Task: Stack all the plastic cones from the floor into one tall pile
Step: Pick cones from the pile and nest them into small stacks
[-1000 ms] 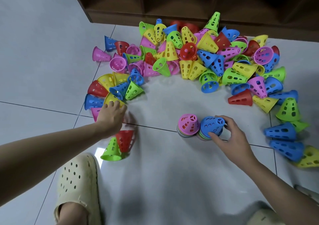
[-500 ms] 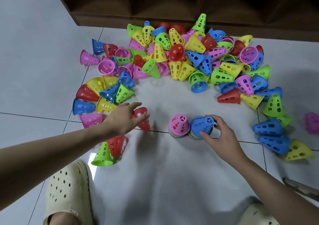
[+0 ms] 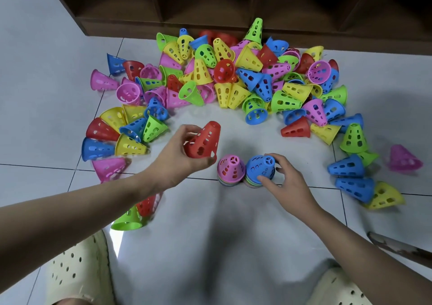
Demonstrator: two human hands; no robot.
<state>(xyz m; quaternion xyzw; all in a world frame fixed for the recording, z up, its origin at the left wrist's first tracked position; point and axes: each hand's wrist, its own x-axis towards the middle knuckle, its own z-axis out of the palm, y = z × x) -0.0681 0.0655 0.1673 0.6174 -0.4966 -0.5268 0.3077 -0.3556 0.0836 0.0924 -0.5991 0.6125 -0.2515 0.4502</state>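
I take the blue-topped stack (image 3: 259, 170) as my landmark: it stands upright on the white floor (image 3: 233, 223), touching the pink-topped stack (image 3: 230, 169) on its left. My right hand (image 3: 286, 183) curls round its lower right side, fingertips on the blue cone; the stacked rims beneath are too small for me to count. Up and left of it, my left hand (image 3: 180, 155) grips a red cone (image 3: 204, 141) clear of the floor, tilted, narrow end up. Beyond the stack, loose cones (image 3: 233, 77) lie in an arc against a dark wooden shelf unit (image 3: 233, 3). Left and nearer, my forearm hides most of a red cone and a green cone (image 3: 127, 220). Far right, a pink cone (image 3: 404, 158) is blurred. Both cream clogs (image 3: 77, 272) are cut off at the bottom edge.
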